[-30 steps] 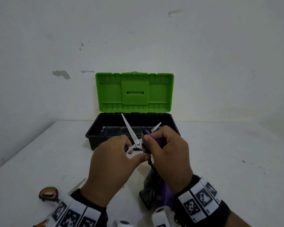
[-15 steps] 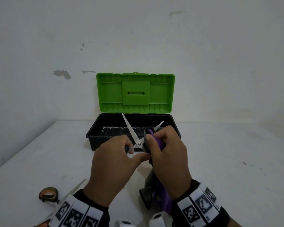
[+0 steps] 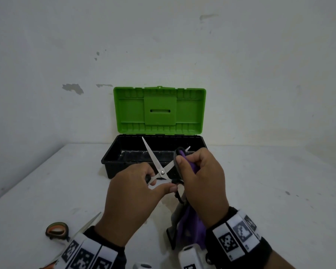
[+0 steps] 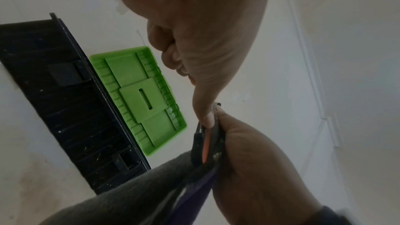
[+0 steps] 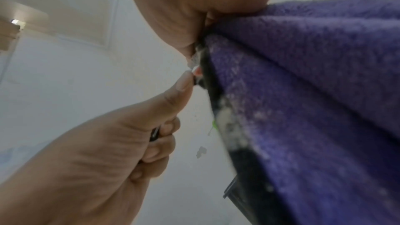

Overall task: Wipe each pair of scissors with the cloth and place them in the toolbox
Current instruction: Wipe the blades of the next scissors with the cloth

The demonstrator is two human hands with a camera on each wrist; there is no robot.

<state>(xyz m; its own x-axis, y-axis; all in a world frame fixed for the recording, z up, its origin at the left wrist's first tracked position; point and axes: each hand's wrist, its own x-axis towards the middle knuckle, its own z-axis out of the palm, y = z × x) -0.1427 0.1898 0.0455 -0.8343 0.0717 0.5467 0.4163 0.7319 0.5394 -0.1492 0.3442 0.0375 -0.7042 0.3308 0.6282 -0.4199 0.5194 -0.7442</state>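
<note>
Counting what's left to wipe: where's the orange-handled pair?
Head view, bottom left: the orange scissors lie on the table beside the left wrist, apart from the toolbox.

no readable text, labels or numbers

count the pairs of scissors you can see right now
2: one open pair of scissors held in both hands before the toolbox; an orange-handled pair on the table, bottom left. More may lie out of frame.

Two pairs of scissors are in view: one black-handled pair held open and one orange-handled pair on the table. There is one cloth, one toolbox and two hands.
</note>
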